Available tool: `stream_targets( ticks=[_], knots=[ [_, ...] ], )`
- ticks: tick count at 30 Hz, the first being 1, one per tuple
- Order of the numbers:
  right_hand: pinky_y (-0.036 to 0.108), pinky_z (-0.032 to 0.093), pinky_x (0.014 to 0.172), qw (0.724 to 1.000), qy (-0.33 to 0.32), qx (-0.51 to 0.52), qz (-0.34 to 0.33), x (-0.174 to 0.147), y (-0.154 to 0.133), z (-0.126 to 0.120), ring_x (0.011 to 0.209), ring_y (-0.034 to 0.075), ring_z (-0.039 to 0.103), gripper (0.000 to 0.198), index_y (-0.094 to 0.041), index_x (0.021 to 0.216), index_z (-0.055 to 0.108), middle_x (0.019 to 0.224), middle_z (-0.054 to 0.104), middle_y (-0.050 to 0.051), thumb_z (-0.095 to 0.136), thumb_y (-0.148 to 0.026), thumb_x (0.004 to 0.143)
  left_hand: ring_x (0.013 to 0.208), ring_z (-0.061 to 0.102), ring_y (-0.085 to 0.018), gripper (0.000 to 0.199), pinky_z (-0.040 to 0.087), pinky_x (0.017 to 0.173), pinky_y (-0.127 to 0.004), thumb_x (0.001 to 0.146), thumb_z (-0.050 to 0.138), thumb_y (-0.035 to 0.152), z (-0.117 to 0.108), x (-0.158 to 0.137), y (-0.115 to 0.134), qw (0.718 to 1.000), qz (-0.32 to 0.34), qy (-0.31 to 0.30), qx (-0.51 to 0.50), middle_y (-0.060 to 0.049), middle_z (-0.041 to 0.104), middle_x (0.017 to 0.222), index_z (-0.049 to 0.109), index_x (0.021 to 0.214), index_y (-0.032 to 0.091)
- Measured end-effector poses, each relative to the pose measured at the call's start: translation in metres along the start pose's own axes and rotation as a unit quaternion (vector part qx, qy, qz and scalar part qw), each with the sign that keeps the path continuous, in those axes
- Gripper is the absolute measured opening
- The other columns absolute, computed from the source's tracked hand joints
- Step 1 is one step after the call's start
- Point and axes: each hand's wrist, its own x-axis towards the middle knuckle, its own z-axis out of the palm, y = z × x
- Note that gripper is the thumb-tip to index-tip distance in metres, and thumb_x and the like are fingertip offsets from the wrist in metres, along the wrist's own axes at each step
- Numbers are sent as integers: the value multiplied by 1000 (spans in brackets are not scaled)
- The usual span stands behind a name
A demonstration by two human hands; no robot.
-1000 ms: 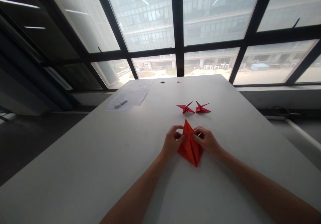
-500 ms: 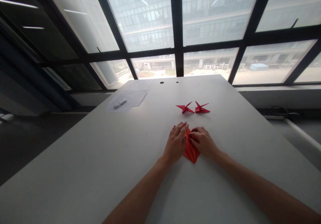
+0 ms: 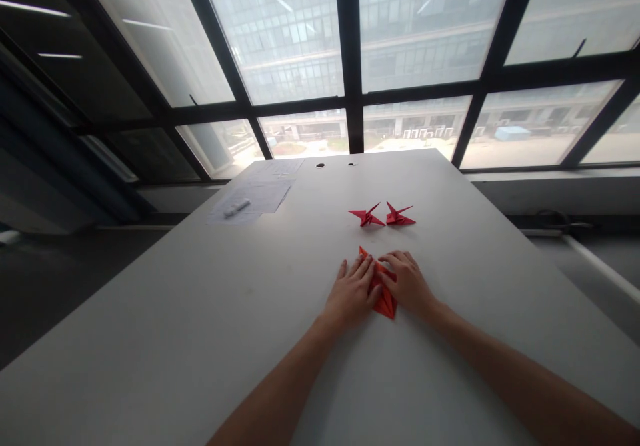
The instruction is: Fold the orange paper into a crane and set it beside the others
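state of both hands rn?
Left hand: open, laid over the orange folded paper piece.
Right hand: partly curled at the paper's right side; whether it is pinching it cannot be told.

Cannot see much of the orange paper [image 3: 387, 305], lower centre, beneath the left hand [image 3: 350, 291] and right hand [image 3: 407, 282]. Cannot read the faint print on the white sheets [image 3: 273, 197], left of centre, nor make out the blurred white object [image 3: 237, 207] there. Cannot follow the table [image 3: 160, 339] past the bottom edge.
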Motion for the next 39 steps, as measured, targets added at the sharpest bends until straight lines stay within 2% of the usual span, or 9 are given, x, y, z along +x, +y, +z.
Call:
stream_targets(
  ticks=[6, 11, 15, 18, 22, 25, 29, 33, 39],
  knots=[
    [39, 38, 84, 996, 8, -84, 41, 0, 1, -7, 97, 27, 54, 14, -21, 93, 67, 96, 65, 11, 57, -29, 91, 148, 19, -33, 68, 7, 119, -60, 93, 48, 47, 7, 0, -1, 999, -33, 0, 38, -16, 30, 157, 32, 151, 17],
    [36, 37, 86, 997, -32, -70, 15, -1, -2, -7, 98, 25, 53, 9, -22, 92, 64, 97, 63, 7, 64, -25, 84, 150, 8, -30, 76, 7, 121, -57, 96, 32, 59, 6, -1, 1, 992, -53, -50, 106, -15, 16, 161, 20, 154, 12],
    [36, 37, 86, 998, -35, -38, 22, 0, 0, -5, 98, 24, 53, 11, -23, 91, 60, 97, 63, 5, 65, -22, 81, 151, 8, -29, 77, 9, 121, -56, 95, 33, 61, 3, 0, 2, 994, -54, -41, 81, -14, 17, 161, 19, 155, 14],
    [36, 38, 85, 999, -28, -3, 32, 2, 5, -4, 94, 23, 55, 10, -22, 88, 59, 94, 63, 4, 63, -19, 80, 150, 13, -27, 66, 17, 121, -53, 99, 34, 51, 1, 3, 0, 997, -76, 33, 8, -13, 22, 160, 20, 154, 18],
    [34, 42, 80, 997, -1, 51, 49, 5, 14, 1, 85, 21, 56, 9, -22, 83, 59, 87, 63, 3, 60, -15, 77, 142, 31, -25, 53, 32, 116, -46, 99, 41, 34, 0, 5, -6, 970, -131, 189, -72, -15, 36, 151, 30, 149, 18],
    [33, 45, 77, 991, 28, 106, 77, 7, 19, 4, 82, 21, 57, 7, -21, 81, 59, 84, 63, 4, 57, -15, 78, 134, 41, -26, 48, 37, 112, -46, 95, 48, 26, -2, 4, -6, 961, -136, 230, -66, -14, 45, 141, 39, 142, 19],
    [34, 48, 78, 981, 31, 169, 89, 6, 18, 2, 83, 21, 60, 11, -22, 87, 60, 89, 66, 4, 53, -15, 82, 140, 34, -26, 48, 31, 115, -48, 95, 51, 23, -9, 3, 2, 976, -83, 202, 16, -11, 43, 145, 40, 142, 25],
    [41, 44, 94, 988, 9, 151, -4, 5, 14, -3, 102, 24, 57, 15, -23, 83, 61, 104, 67, 5, 56, -10, 79, 148, 20, -26, 51, 11, 122, -55, 98, 44, 24, -16, 4, 8, 981, -22, 155, 115, -9, 34, 155, 34, 148, 25],
    [42, 44, 95, 985, -28, 165, -52, 4, 13, -2, 103, 23, 55, 15, -24, 84, 64, 104, 66, 6, 59, -10, 82, 134, 44, -26, 43, -7, 117, -65, 101, 37, 28, -17, 0, 7, 991, -8, 64, 114, -8, 59, 132, 40, 144, 28]
  ],
)
